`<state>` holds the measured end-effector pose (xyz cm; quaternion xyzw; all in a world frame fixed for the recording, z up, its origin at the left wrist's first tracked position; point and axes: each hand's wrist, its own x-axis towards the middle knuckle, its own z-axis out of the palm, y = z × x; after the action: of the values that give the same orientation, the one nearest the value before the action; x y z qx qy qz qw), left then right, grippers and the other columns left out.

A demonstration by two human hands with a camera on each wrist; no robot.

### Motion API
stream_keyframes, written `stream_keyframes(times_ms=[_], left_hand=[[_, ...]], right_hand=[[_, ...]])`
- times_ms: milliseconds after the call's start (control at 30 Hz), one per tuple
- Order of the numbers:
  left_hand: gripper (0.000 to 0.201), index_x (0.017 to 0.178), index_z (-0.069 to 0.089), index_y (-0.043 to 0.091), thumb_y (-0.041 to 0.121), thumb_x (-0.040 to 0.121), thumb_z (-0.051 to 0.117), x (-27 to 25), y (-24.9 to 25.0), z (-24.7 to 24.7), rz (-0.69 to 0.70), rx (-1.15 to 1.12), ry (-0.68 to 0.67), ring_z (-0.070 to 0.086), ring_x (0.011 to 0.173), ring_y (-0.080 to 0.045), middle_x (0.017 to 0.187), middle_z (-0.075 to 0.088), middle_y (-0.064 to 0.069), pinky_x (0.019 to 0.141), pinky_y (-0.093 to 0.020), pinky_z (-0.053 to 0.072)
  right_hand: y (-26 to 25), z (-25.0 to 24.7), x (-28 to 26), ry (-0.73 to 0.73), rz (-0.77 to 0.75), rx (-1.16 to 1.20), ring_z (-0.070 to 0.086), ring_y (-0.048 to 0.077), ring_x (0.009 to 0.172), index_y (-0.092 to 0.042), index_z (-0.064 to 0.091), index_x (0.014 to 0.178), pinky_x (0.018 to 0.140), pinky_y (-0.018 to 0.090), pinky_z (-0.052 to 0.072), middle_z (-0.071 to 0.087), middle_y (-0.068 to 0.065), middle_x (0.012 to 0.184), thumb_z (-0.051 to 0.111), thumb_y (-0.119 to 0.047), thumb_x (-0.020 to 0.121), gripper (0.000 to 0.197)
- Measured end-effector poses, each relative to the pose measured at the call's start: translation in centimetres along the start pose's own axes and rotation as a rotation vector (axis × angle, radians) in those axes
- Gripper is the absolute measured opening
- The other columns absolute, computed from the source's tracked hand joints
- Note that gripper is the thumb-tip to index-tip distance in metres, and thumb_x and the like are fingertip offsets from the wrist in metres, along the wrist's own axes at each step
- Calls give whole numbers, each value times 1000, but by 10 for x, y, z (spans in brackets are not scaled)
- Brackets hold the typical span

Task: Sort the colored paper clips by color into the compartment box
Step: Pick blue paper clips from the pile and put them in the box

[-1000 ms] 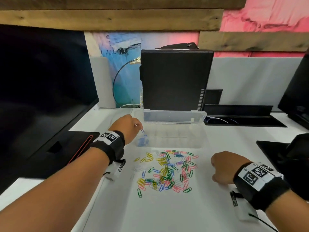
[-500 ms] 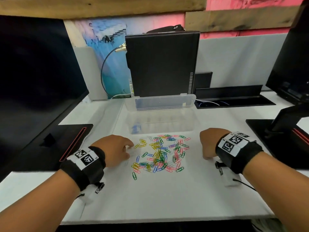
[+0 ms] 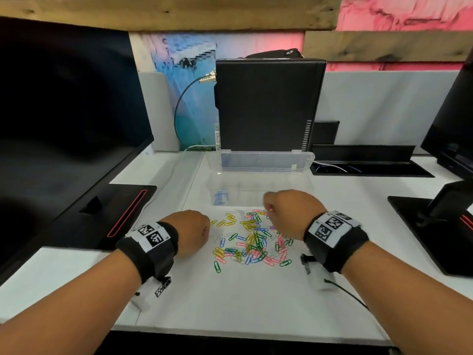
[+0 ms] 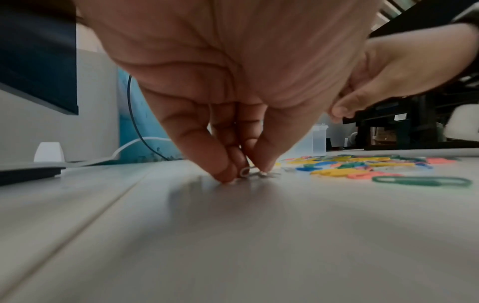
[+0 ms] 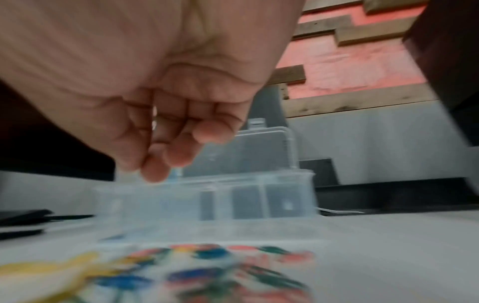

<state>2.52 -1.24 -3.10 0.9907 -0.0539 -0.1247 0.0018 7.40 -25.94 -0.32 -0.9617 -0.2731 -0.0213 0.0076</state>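
Observation:
A loose pile of colored paper clips (image 3: 253,239) lies on the white table. Behind it stands the clear compartment box (image 3: 256,185) with its lid (image 3: 261,162) up. Blue clips (image 3: 219,198) lie in its left compartment. My left hand (image 3: 202,231) is at the pile's left edge. In the left wrist view its thumb and fingers pinch a white paper clip (image 4: 243,170) lying on the table. My right hand (image 3: 267,206) hovers over the pile's far edge, close to the box's front wall. Its curled fingers (image 5: 155,170) pinch what looks like a blue clip (image 5: 176,173), though it is blurred.
A black monitor (image 3: 64,111) and its base (image 3: 102,216) fill the left side. A black computer case (image 3: 266,103) stands behind the box. Another monitor stand (image 3: 435,221) is at the right, with a cable tray (image 3: 363,162) at the back right.
My left hand came back from the box's left compartment to the pile's left edge and now pinches a white clip. My right hand moved from beside the pile forward and left.

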Motion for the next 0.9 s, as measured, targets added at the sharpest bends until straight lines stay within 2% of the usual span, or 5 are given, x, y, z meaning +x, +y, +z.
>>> stream_keyframes(times_ms=[267,400,633,733,900], left_hand=[[31,120,59,20,12,93,47,0,-14,-7,-118,-182,26,58,106,-20,119,62,-1,88,-25,45],[31,111,65,6,19,99,40,0,-15,-9,-164,-213,-52,60,107,-30,115,64,-14,83,-30,44],[37,63,51,16,46,86,55,7,-10,-15,-168,-188,-78,52,67,-21,67,54,-1,63,-28,42],[36,65,48,18,45,84,63,6,-3,-14,-129,-43,-79,56,70,-20,68,54,3,63,-27,44],[17,78,51,14,25,90,57,8,-1,-16,-102,16,-170,55,78,-20,85,57,-3,71,-29,46]], right_hand=[[-77,13,63,-248,-285,-41,52,19,74,-21,73,96,53,19,33,56,-7,78,62,-19,88,14],[-80,22,73,-336,-259,3,59,18,83,-20,75,100,68,25,46,70,-1,103,66,-14,85,19],[-69,23,77,-258,-133,264,66,21,85,-14,71,90,77,31,57,72,0,94,56,-13,82,17],[-62,16,79,-228,-53,394,69,21,75,-7,68,84,75,34,57,74,5,81,53,-10,82,15],[-75,18,82,-420,-80,196,55,19,82,-10,66,90,72,27,44,68,12,115,51,-12,94,15]])
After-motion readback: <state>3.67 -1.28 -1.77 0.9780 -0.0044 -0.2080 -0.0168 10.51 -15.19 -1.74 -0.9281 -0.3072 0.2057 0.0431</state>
